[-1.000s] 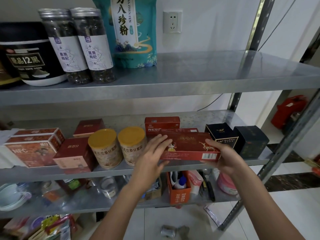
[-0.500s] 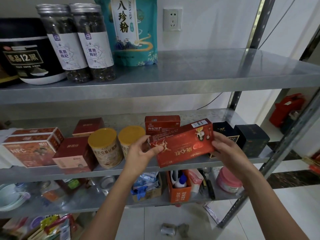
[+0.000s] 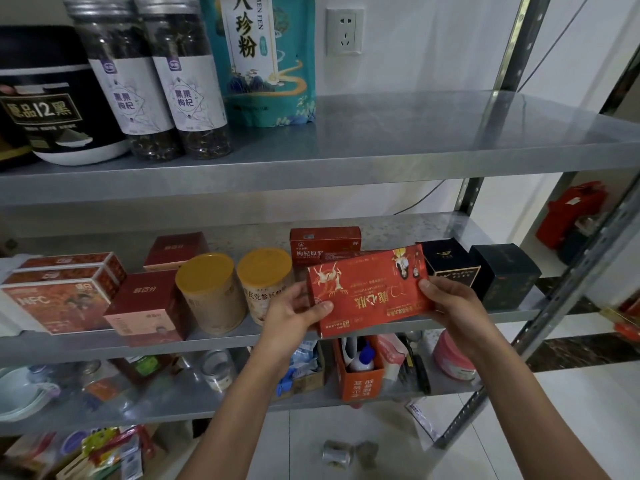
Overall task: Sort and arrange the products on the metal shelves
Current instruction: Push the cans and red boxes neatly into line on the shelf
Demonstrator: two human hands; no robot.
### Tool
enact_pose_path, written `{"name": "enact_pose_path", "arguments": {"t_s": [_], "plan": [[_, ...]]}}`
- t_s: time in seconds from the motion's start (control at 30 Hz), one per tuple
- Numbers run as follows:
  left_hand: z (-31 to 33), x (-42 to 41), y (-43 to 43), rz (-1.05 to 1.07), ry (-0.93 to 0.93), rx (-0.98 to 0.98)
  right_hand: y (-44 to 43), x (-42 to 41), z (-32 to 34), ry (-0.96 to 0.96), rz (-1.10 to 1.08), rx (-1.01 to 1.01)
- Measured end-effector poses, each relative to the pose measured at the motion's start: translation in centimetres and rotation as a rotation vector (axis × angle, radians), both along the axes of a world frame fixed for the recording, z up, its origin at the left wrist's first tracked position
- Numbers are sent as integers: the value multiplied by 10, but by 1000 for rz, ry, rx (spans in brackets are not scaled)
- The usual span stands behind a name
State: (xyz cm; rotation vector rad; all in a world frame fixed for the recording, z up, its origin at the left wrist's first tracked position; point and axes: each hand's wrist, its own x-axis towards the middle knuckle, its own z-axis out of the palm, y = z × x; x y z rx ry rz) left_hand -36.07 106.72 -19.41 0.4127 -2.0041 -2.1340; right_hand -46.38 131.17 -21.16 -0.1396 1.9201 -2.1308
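The flat red box [image 3: 367, 292] hung just before the middle shelf's [image 3: 86, 348] front lip, long axis running left to right (print upside down, right end slightly higher). The left hand [image 3: 294, 313] pinched its left end, thumb on the face. The right hand [image 3: 450, 303] gripped the right end, both forearms reaching up.

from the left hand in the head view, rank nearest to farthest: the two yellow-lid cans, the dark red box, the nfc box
1. Right yellow-lid can, just left of the left hand holding the red carton.
2. Left yellow-lid can, next along.
3. Dark red box, further left.
4. NFC box, far left.
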Motion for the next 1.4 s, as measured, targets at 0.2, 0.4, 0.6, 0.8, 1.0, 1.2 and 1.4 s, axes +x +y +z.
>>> {"name": "enact_pose_path", "arguments": {"t_s": [0.2, 0.4, 0.6, 0.8, 1.0, 1.2, 1.4], "plan": [[6, 0, -2, -9, -9, -16, 4, 1, -2, -12, 49, 53], [16, 3, 1, -44, 92, -150, 7, -5, 9, -81, 37, 0], [4, 4, 0, -233, 153, -561, 2, -9, 16, -320, -118, 6], [2, 0, 0, -86, 363, -784, 0, -5, 18, -467, -114, 28], [8, -5, -7, 27, 292, -528, 5, -2, 11, -288, 119, 262], [3, -11, -13, 87, 149, -433, 8, 3, 10, -26, 280, 223], [-3, -16, -7, 62, 2, -301, 1, 3, 12, -27, 145, 81]]}}
